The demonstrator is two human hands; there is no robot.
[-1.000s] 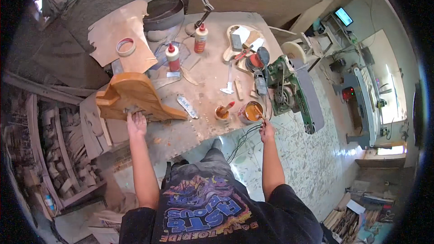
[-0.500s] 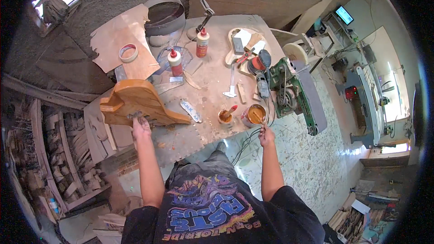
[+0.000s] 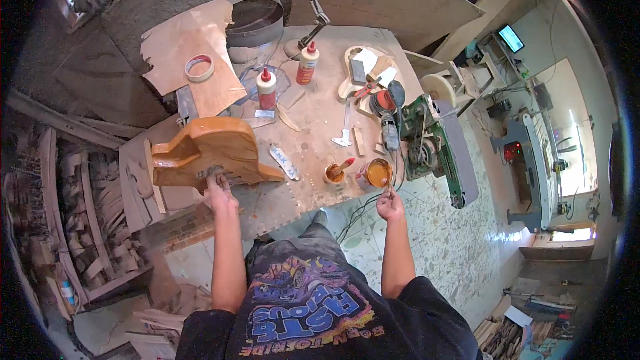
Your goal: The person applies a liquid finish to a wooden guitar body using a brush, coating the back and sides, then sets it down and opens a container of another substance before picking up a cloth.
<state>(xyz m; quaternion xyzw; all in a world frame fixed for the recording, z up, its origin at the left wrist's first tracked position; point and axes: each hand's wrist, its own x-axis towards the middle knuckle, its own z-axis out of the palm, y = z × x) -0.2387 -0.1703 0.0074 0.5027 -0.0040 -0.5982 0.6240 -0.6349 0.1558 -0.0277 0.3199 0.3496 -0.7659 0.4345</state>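
Note:
My left hand [image 3: 219,192] is closed on the near underside of a glossy orange-brown wooden piece [image 3: 223,143]. This piece has a curved outline, rather like a guitar body, and stands tilted over the bench's left part. My right hand [image 3: 391,205] pinches the end of a thin stick at the near rim of a can of orange-brown liquid [image 3: 379,173]. The stick's lower part is hard to make out. Just left of that can is a small cup [image 3: 334,174], with a red-handled brush [image 3: 345,164] leaning in it.
Two glue bottles [image 3: 267,91] [image 3: 307,65] stand farther back on the bench [image 3: 313,113]. A caliper [image 3: 344,135], a sander [image 3: 385,102] and a green belt machine [image 3: 427,137] occupy its right side. A tape roll [image 3: 199,68] lies on thin wood sheets. Scrap wood fills the left rack [image 3: 100,227].
The wooden piece has turned a little in my left hand, its broad face showing more. My right hand has shifted slightly downward beside the can. The whole view has swung slightly.

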